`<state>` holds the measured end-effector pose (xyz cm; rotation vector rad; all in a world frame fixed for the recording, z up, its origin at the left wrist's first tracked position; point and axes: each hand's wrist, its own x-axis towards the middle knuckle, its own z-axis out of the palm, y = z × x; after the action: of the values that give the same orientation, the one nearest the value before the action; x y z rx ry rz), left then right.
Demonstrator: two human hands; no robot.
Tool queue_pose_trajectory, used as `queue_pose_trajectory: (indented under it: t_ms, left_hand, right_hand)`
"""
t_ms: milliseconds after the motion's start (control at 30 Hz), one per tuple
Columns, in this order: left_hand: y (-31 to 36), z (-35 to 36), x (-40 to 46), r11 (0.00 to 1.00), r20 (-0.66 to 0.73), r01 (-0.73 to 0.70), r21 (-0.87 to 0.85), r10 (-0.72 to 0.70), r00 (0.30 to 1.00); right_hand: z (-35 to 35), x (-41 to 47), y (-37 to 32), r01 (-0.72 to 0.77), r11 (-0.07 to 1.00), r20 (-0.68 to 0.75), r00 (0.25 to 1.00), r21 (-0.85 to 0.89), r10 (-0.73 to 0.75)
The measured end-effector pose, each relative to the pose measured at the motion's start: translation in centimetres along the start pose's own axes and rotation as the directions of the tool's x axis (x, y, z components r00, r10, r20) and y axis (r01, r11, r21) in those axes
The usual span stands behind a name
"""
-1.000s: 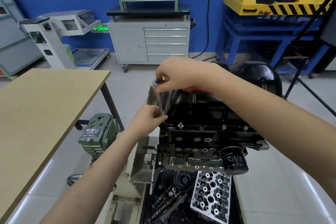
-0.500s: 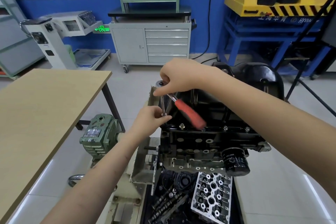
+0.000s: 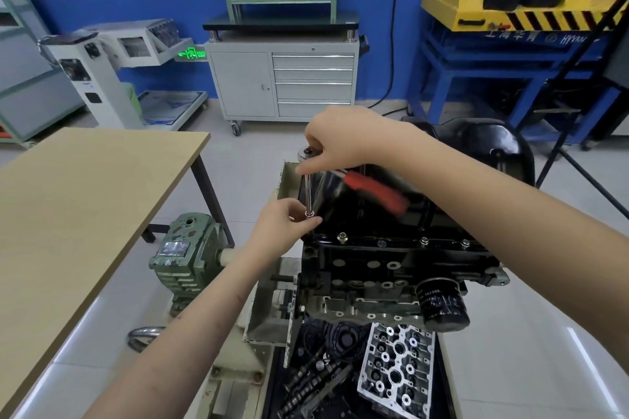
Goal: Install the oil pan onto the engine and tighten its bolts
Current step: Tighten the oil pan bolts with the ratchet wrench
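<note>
- Right hand (image 3: pixel 340 139) is up top, grip clenched around the head of the ratchet wrench (image 3: pixel 308 154), with the red handle (image 3: pixel 376 192) sticking out to the right and blurred.
- A slim chrome extension bar (image 3: pixel 309 194) drops straight down from the ratchet head to the near-left corner of the oil pan (image 3: pixel 371 214).
- Left hand (image 3: pixel 284 224) is down low, grip pinching the bottom end of that extension bar between thumb and fingertips, right at the pan's flange.
- The oil pan, glossy black, sits on top of the engine (image 3: pixel 391 269), which is mounted upside down on the stand.
- Along the pan's front flange, several bolts (image 3: pixel 342 237) show in a row, heads standing up.
- A black oil filter (image 3: pixel 442 306) juts out of the engine's lower right.
- Below, a silver cylinder head (image 3: pixel 396 367) lies in the tray, with dark camshafts (image 3: pixel 313 381) just left of it.
- A green gearbox (image 3: pixel 185 258) sits to the left of the stand, beside the wooden table (image 3: pixel 85 207).
- Far back, a grey drawer cabinet (image 3: pixel 282 82) stands against the blue-and-white wall.
</note>
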<state>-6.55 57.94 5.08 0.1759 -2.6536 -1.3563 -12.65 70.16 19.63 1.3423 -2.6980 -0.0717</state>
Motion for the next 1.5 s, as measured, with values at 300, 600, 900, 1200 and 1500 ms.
queue_pose_trajectory:
  t_ms: [300,600,900,1200,1500]
  left_hand:
    - [-0.4,-0.9,0.1,0.999,0.134,-0.044,0.016,0.042,0.990]
    - [-0.1,-0.3,0.0,1.000,0.024,-0.028,-0.005,0.028,0.999]
    - [0.3,-1.1,0.2,0.992,0.130,-0.092,0.090,0.079,0.988]
    - [0.5,0.1,-0.2,1.000,-0.039,-0.002,0.031,0.003,0.999]
    - [0.8,-0.2,-0.1,0.999,0.019,0.005,0.040,-0.005,1.000]
  right_hand:
    - [-0.4,0.2,0.5,0.103,0.990,0.071,0.991,0.099,-0.110]
    - [-0.1,0.0,0.5,-0.015,0.999,0.038,0.999,0.037,0.013]
    - [-1.2,-0.1,0.1,0.110,0.985,0.124,0.984,0.130,-0.126]
    - [-0.1,0.0,-0.2,-0.051,0.998,0.032,0.998,0.024,0.050]
    - [-0.5,-0.3,0.1,0.087,0.991,0.059,0.994,0.103,-0.094]
